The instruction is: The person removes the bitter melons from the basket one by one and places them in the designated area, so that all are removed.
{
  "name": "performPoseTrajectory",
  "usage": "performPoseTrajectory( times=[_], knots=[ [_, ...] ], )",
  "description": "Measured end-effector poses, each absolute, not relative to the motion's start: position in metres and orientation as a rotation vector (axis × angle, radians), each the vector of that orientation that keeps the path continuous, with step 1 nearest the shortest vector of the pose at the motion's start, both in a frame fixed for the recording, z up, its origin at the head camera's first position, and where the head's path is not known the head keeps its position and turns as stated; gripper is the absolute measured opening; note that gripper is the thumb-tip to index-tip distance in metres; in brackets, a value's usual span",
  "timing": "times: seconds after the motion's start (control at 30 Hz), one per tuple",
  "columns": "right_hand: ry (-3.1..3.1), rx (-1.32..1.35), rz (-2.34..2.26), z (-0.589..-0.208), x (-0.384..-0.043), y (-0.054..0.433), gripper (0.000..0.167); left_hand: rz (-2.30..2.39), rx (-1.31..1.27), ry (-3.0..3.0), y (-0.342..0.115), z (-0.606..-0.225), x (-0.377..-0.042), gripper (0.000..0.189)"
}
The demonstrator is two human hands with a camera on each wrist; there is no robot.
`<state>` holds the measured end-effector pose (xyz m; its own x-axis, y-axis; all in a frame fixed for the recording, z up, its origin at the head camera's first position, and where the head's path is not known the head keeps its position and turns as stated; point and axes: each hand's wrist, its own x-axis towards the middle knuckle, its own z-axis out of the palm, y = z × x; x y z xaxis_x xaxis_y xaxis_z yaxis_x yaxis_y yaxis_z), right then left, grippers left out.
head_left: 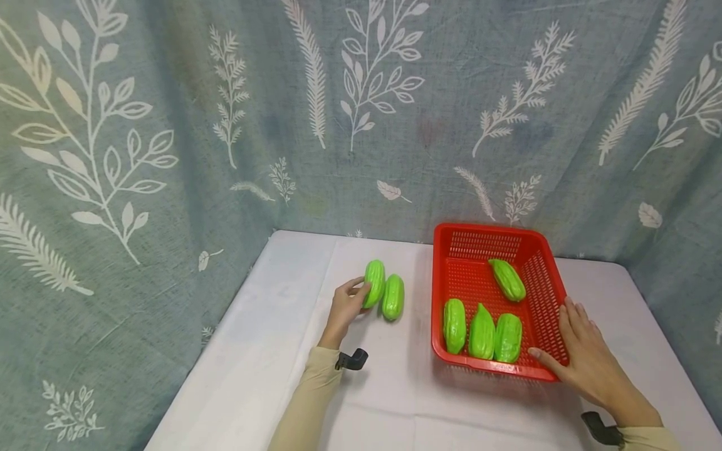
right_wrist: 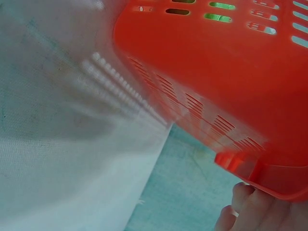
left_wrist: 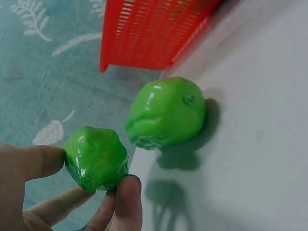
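In the head view, my left hand [head_left: 345, 308] pinches a bright green ridged gourd [head_left: 375, 283] between thumb and fingers. The left wrist view shows that gourd [left_wrist: 96, 159] end-on, held clear of the white cloth. Just right of it a second green gourd [head_left: 393, 297] lies on the table. My right hand [head_left: 589, 357] rests against the near right corner of a red plastic basket [head_left: 491, 231], its fingers straight along the outer side and its thumb over the front rim. Inside the basket, three gourds [head_left: 482, 332] lie side by side at the front and another gourd [head_left: 507, 280] lies farther back.
A white cloth covers the table [head_left: 254, 351]. Behind it and along the sides hangs a grey-green curtain [head_left: 316, 181] with white leaf prints. The basket's slotted wall [right_wrist: 192, 106] fills much of the right wrist view.
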<state>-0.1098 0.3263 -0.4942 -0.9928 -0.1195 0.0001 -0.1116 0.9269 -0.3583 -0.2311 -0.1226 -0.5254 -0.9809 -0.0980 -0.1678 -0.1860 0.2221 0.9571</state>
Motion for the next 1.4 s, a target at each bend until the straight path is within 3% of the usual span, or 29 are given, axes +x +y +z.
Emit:
performPoseTrajectory(
  times=[1.4],
  knots=[
    [3.105,-0.210,-0.558,-0.498,-0.110,0.328,0.113,1.658,-0.267,2.574,-0.118,-0.542,-0.230,0.049]
  ],
)
